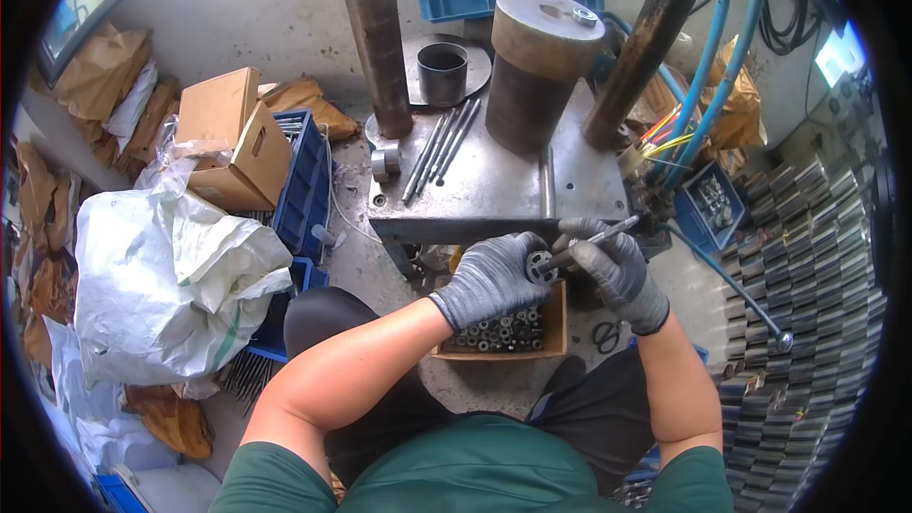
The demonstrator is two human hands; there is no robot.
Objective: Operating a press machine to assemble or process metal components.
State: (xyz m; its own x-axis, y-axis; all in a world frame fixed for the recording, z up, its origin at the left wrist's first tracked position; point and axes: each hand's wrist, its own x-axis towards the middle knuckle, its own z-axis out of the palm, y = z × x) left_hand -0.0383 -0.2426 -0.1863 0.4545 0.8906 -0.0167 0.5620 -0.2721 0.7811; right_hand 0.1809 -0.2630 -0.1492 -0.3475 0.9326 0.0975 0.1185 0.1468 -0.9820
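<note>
My left hand, in a grey knit glove, is closed around a round metal disc with holes. In my right hand, also gloved, is a slim steel rod slanting up to the right. The rod's lower end is close to the disc; whether it sits in the centre hole I cannot tell. Both hands are at the front edge of the steel press table. Beneath them stands a cardboard box holding many small metal rings and nuts.
Several steel rods, a short metal ring and a thick cylinder stand or lie on the table between two upright columns. A lever with a ball end sticks out at right. Blue crates and a white sack are left.
</note>
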